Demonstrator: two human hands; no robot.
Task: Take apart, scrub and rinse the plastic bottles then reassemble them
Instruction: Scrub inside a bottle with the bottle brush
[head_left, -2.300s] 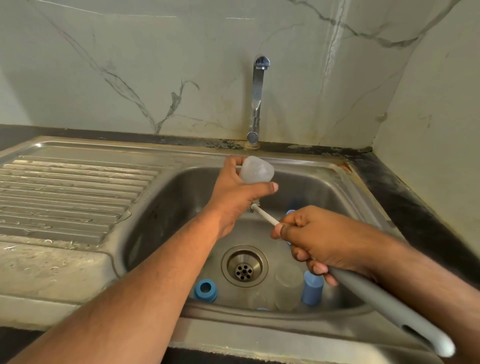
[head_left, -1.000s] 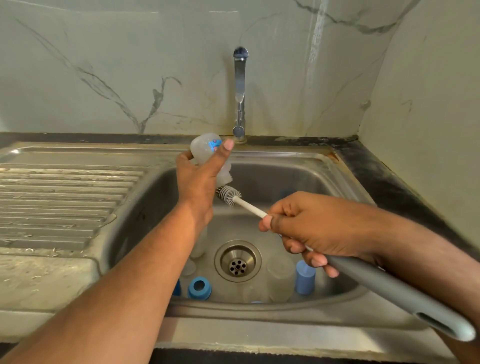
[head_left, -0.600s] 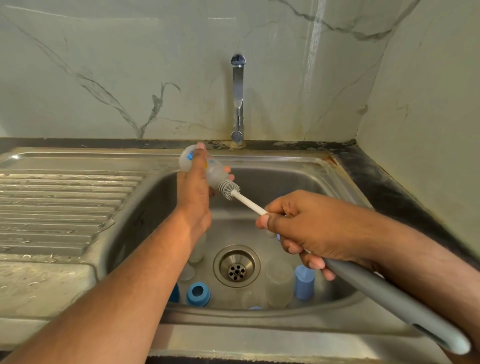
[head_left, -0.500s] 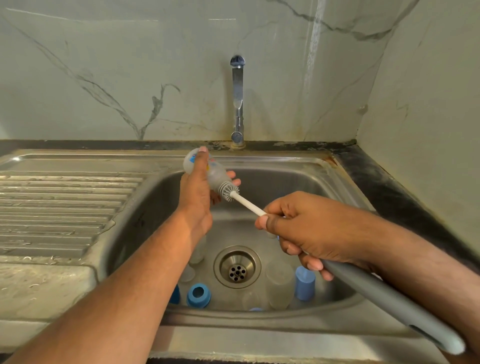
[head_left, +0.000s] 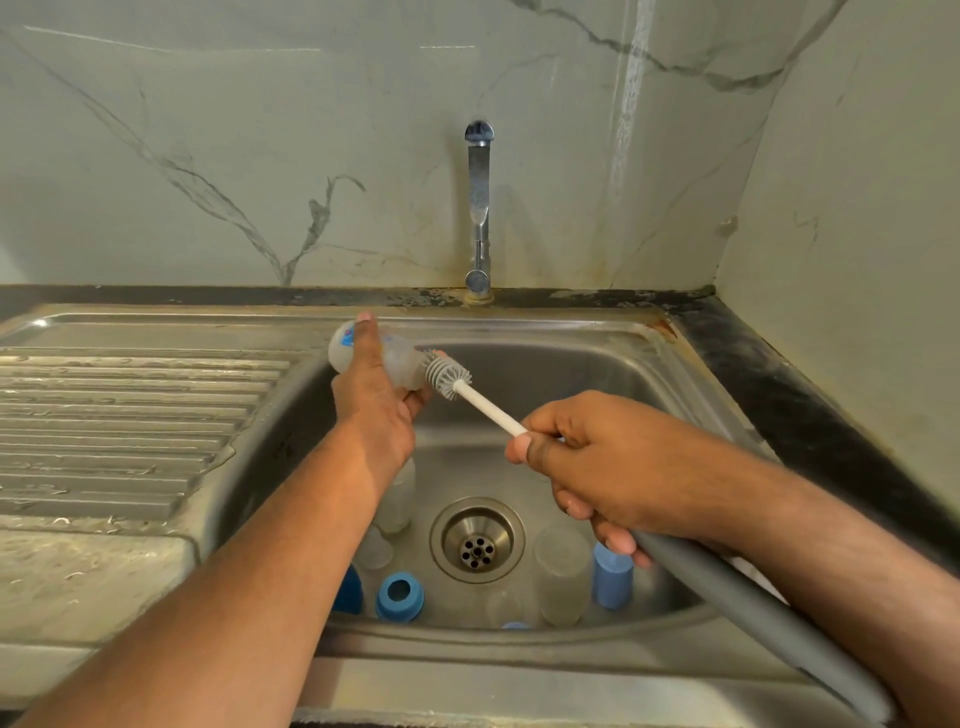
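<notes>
My left hand (head_left: 375, 410) grips a small clear plastic bottle (head_left: 397, 358) with a blue mark, held sideways over the sink's back left corner, its mouth facing right. My right hand (head_left: 597, 467) holds a bottle brush (head_left: 483, 400) by its white stem and grey handle. The grey bristle head (head_left: 445, 373) sits at the bottle's mouth, mostly outside it. In the basin lie a blue ring cap (head_left: 399, 596), a blue cap (head_left: 613, 576), a clear cup-shaped part (head_left: 561, 574) and another clear bottle (head_left: 399, 499) partly behind my left forearm.
The steel sink (head_left: 597, 358) has a drain (head_left: 477, 540) in the middle of its floor. A chrome tap (head_left: 479, 208) stands behind it, with no water running. The ribbed draining board (head_left: 119, 415) lies to the left. A marble wall closes the right side.
The bottle has turned from upright to sideways and moved left. The brush head, hidden in my left hand at first, came out and now stands at the bottle's mouth.
</notes>
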